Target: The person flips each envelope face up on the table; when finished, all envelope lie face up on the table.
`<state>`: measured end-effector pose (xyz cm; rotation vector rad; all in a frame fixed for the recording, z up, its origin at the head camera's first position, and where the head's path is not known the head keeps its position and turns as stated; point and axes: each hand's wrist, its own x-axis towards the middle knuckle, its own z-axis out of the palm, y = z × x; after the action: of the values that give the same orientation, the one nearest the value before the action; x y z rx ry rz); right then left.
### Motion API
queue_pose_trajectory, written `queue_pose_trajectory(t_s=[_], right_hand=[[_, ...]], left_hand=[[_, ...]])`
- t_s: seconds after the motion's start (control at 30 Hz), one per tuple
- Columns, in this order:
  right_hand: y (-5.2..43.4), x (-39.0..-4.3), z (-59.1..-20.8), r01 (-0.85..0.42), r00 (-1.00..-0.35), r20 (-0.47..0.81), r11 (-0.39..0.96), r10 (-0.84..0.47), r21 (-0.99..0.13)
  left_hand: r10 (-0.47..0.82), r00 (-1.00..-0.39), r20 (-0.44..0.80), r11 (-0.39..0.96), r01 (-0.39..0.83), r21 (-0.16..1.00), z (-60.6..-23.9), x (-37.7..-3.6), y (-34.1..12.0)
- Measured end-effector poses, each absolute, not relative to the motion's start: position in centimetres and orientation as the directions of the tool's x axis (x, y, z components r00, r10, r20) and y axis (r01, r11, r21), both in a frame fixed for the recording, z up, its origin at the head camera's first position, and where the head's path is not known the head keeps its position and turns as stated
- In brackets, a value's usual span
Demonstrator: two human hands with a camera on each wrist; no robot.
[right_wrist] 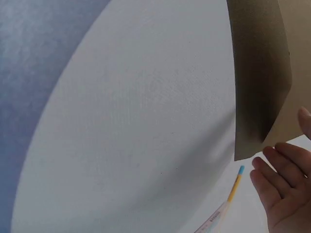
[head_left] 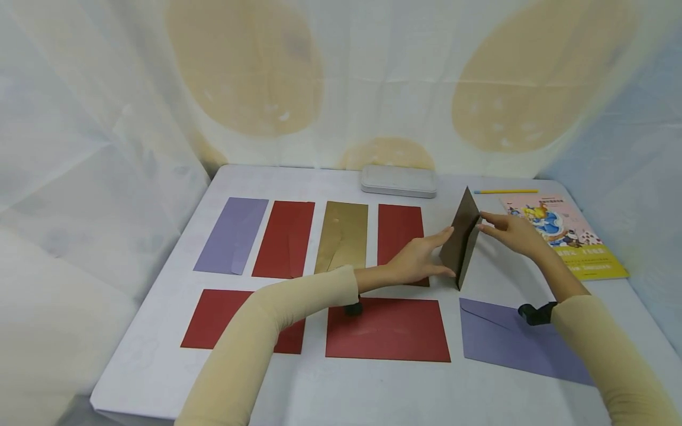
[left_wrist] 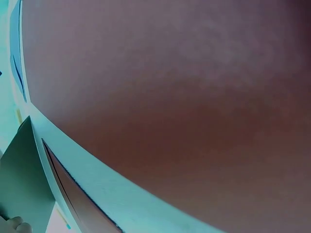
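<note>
A dark brown envelope (head_left: 460, 239) stands upright on its long edge on the white table (head_left: 160, 361), between my two hands. My left hand (head_left: 421, 260) lies with straight fingers flat against its left face. My right hand (head_left: 506, 231) touches its upper right edge with extended fingers. In the right wrist view the envelope (right_wrist: 257, 77) hangs just above my right hand (right_wrist: 284, 189), whose fingers are relaxed. The left wrist view shows the envelope (left_wrist: 24, 179) at lower left and a fingertip (left_wrist: 14, 225).
Flat on the table lie purple (head_left: 232, 235), red (head_left: 285, 238), gold (head_left: 343, 236) and red (head_left: 399, 234) envelopes, with two red ones (head_left: 388, 328) and a purple one (head_left: 511, 343) nearer me. A grey tin (head_left: 398, 180), a yellow pencil (head_left: 506, 191) and a picture book (head_left: 565, 234) sit at the back right.
</note>
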<state>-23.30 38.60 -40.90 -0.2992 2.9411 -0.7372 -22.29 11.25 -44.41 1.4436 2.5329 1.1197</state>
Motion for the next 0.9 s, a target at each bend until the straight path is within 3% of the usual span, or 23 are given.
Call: queue_pose_trajectory(t_s=[0.3, 0.9], right_hand=[[38.8, -22.8, -41.4, -0.165, -0.945, -0.169, 0.853, -0.281, -0.494], [39.4, -22.7, -41.9, -0.179, -0.948, -0.171, 0.895, -0.268, -0.409]], left_hand=[[0.764, -0.587, 0.268, 0.361, 0.733, 0.576, -44.9, -22.4, 11.5], [0.823, -0.566, 0.036, 0.498, 0.751, 0.434, -44.6, -22.7, 12.7]])
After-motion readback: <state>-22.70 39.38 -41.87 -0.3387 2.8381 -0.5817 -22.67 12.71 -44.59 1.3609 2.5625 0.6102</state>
